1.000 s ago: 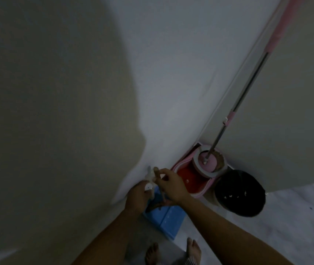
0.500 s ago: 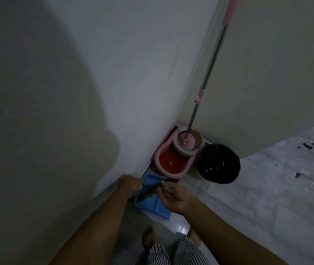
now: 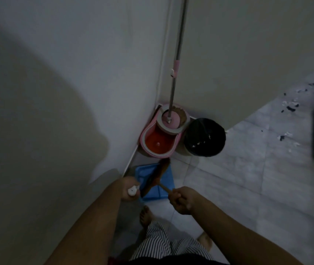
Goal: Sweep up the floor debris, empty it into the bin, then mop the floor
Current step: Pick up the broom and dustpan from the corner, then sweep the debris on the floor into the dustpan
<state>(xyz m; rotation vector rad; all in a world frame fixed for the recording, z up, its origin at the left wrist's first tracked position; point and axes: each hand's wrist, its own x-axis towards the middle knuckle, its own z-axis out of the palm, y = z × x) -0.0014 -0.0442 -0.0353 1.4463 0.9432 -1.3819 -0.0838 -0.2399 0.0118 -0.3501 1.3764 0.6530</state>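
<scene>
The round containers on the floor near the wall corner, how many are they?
2. The pink mop bucket stands in the corner with the mop in it; the black bin stands beside it, on its right. None seems hidden.

No legible text, label, brand, number or sign on anything here.

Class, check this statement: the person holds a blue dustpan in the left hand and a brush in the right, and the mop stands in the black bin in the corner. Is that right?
Not quite. In the head view the mop stands in the pink bucket, not the black bin beside it. The rest holds: the left hand holds the blue dustpan, the right hand the brush.
</scene>
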